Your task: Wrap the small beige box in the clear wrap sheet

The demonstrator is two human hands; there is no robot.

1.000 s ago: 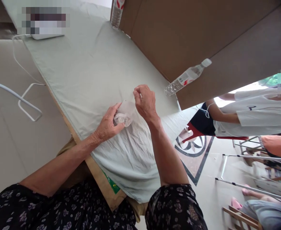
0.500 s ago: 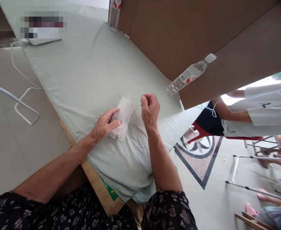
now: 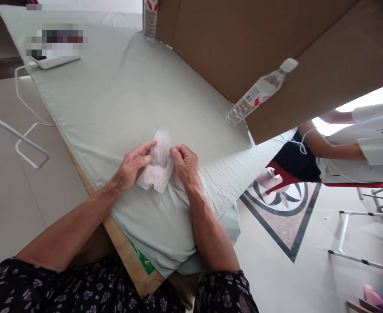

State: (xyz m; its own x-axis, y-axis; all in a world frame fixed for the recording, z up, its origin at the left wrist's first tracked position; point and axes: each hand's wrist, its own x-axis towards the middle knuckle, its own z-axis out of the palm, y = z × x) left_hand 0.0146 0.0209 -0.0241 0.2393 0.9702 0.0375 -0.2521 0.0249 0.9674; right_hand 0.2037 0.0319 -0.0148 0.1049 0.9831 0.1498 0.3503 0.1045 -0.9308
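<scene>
A small bundle of whitish, see-through bubble wrap [image 3: 157, 171] lies on the pale green cloth near the table's front corner. What is inside the bubble wrap cannot be made out. My left hand [image 3: 131, 167] grips its left side, thumb and fingers reaching over the wrap. At the right edge of the bundle, my right hand [image 3: 185, 165] is closed in a pinch on the wrap, with the other fingers curled in.
Behind the bundle stands a large brown cardboard panel [image 3: 230, 48]. A clear plastic bottle [image 3: 260, 93] leans against it, and another bottle [image 3: 150, 21] is at its far end. A white device [image 3: 59, 61] with a cable sits far left. A person [image 3: 341, 139] sits at right.
My right hand has come left from beside the bundle to its right edge and now pinches it. The bubble wrap has turned and lies flatter, with my left hand still on it.
</scene>
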